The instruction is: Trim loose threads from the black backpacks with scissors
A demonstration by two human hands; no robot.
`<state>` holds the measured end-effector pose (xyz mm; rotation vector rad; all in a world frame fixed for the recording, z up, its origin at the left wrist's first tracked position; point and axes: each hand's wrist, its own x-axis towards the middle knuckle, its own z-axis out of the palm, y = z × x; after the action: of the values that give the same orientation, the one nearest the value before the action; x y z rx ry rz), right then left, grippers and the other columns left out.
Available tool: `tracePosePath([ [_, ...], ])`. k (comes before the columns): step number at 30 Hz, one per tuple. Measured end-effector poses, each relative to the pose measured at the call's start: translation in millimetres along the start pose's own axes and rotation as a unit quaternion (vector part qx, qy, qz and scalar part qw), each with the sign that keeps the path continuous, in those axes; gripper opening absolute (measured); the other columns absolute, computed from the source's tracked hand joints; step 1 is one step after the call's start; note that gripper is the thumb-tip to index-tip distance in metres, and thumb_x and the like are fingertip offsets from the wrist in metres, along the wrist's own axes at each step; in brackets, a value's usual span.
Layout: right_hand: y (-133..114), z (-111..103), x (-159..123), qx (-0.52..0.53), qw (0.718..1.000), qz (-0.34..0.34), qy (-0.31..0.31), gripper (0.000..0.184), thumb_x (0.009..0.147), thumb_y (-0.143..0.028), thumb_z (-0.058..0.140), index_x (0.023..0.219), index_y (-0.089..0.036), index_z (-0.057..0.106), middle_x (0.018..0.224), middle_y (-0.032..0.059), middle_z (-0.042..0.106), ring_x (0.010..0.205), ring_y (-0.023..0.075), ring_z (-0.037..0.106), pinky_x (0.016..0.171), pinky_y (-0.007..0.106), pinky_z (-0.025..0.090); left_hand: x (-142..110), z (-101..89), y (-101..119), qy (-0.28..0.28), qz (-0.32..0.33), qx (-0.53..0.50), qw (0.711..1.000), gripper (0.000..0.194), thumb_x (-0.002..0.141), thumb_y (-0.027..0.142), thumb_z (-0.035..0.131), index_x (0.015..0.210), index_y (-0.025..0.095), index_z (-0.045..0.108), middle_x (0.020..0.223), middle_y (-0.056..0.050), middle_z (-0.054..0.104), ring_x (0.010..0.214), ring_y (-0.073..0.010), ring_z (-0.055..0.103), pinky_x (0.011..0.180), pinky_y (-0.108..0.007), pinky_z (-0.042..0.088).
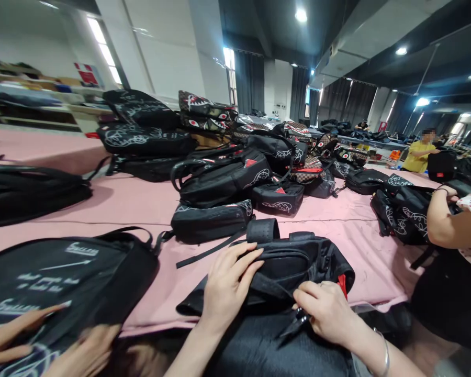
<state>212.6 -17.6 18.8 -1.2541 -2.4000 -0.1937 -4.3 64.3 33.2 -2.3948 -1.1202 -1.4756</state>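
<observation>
A black backpack (294, 262) lies on the pink table (141, 204) right in front of me, a small red tag at its right edge. My left hand (227, 285) lies on its top with the fingers stretched out flat, pressing it down. My right hand (325, 311) is closed around small black scissors (296, 323), whose tips point left and down at the backpack's near edge. A bracelet sits on my right wrist.
Another person's blurred hands (43, 335) rest on a black backpack with white print (63, 277) at the lower left. A co-worker's arm in a dotted sleeve (451, 225) handles a bag at the right. Several printed black backpacks (220, 178) are heaped across the table's middle and back.
</observation>
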Motion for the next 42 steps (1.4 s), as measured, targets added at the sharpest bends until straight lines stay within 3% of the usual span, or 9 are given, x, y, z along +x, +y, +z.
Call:
tracePosePath([
  [5, 9, -20, 9, 0.058, 0.993, 0.008, 0.100, 0.041, 0.087, -0.016, 0.041, 0.127, -0.020, 0.041, 0.124, 0.0094, 0.051, 0.098, 0.0156, 0.057, 0.071, 0.024, 0.048, -14, 8.0, 9, 0.060, 0.036, -0.054, 0.996, 0.018, 0.079, 0.011, 0.055, 0.091, 0.022, 0.062, 0.100, -0.004, 0.052, 0.097, -0.0176, 0.055, 0.084, -0.033, 0.047],
  [8, 15, -27, 18, 0.076, 0.995, 0.010, 0.068, 0.052, 0.082, -0.012, 0.043, 0.133, -0.022, 0.035, 0.125, 0.0082, 0.050, 0.101, 0.0156, 0.056, 0.076, 0.024, 0.049, -31, 10.2, 13, 0.035, 0.103, -0.095, 0.989, 0.025, 0.077, 0.005, 0.053, 0.091, 0.024, 0.062, 0.094, -0.002, 0.051, 0.093, -0.0169, 0.057, 0.081, -0.034, 0.048],
  [14, 12, -8, 6, 0.038, 0.994, 0.007, 0.107, 0.031, 0.080, -0.004, 0.042, 0.097, -0.021, 0.062, 0.095, 0.0032, 0.059, 0.066, 0.0075, 0.055, 0.056, 0.018, 0.042, -51, -0.3, 14, 0.055, 0.132, -0.024, 0.989, 0.025, 0.071, 0.003, 0.061, 0.082, 0.025, 0.065, 0.086, -0.001, 0.051, 0.085, -0.0166, 0.057, 0.077, -0.037, 0.045],
  [19, -4, 3, -10, -0.035, 0.973, -0.068, 0.217, 0.014, 0.081, -0.011, 0.054, 0.069, -0.016, 0.059, 0.073, 0.0007, 0.061, 0.054, 0.0073, 0.047, 0.049, 0.023, 0.031, -57, -1.1, 25, 0.100, 0.106, -0.005, 0.989, 0.019, 0.068, 0.007, 0.067, 0.073, 0.024, 0.063, 0.074, 0.002, 0.053, 0.074, -0.0127, 0.058, 0.070, -0.031, 0.044],
  [25, -7, 4, -15, -0.037, 0.972, -0.052, 0.224, 0.021, 0.079, -0.011, 0.058, 0.059, -0.017, 0.055, 0.062, -0.0014, 0.058, 0.052, 0.0071, 0.043, 0.049, 0.023, 0.029, -61, -2.4, 28, 0.061, 0.087, -0.016, 0.994, 0.017, 0.072, 0.007, 0.063, 0.075, 0.023, 0.060, 0.069, 0.003, 0.058, 0.069, -0.0120, 0.059, 0.069, -0.031, 0.043],
  [31, -5, 4, -11, -0.005, 0.974, -0.067, 0.217, 0.021, 0.081, -0.012, 0.057, 0.061, -0.016, 0.056, 0.061, -0.0008, 0.057, 0.053, 0.0069, 0.045, 0.047, 0.021, 0.031, -28, -14.6, 58, -0.155, 0.100, -0.015, 0.983, 0.029, 0.073, 0.008, 0.048, 0.099, 0.016, 0.058, 0.096, -0.009, 0.066, 0.090, -0.0205, 0.061, 0.082, -0.036, 0.046],
  [36, 0, 3, -13, 0.010, 0.967, -0.130, 0.217, 0.020, 0.083, -0.012, 0.053, 0.064, -0.016, 0.058, 0.066, -0.0003, 0.060, 0.051, 0.0065, 0.046, 0.044, 0.021, 0.032, 11, 7.6, 75, -0.517, 0.074, 0.057, 0.851, 0.028, 0.065, 0.024, 0.051, 0.089, 0.014, 0.060, 0.074, -0.010, 0.068, 0.066, -0.0283, 0.064, 0.057, -0.038, 0.050],
  [39, 14, 2, -17, 0.075, 0.977, -0.034, 0.197, 0.016, 0.085, -0.014, 0.048, 0.087, -0.016, 0.063, 0.086, 0.0051, 0.062, 0.066, 0.0088, 0.056, 0.053, 0.020, 0.043, 21, 27.3, 65, -0.506, 0.100, 0.024, 0.856, 0.029, 0.069, 0.027, 0.052, 0.096, 0.018, 0.058, 0.078, -0.007, 0.069, 0.071, -0.0251, 0.065, 0.061, -0.034, 0.050],
  [42, 32, 4, -23, 0.193, 0.949, 0.090, 0.234, 0.021, 0.087, -0.018, 0.046, 0.100, -0.018, 0.062, 0.095, 0.0079, 0.061, 0.083, 0.0122, 0.060, 0.071, 0.024, 0.049, 22, 38.2, 52, -0.342, 0.154, -0.036, 0.926, 0.041, 0.076, 0.025, 0.051, 0.117, 0.019, 0.049, 0.104, -0.008, 0.066, 0.094, -0.0216, 0.062, 0.081, -0.035, 0.049],
])
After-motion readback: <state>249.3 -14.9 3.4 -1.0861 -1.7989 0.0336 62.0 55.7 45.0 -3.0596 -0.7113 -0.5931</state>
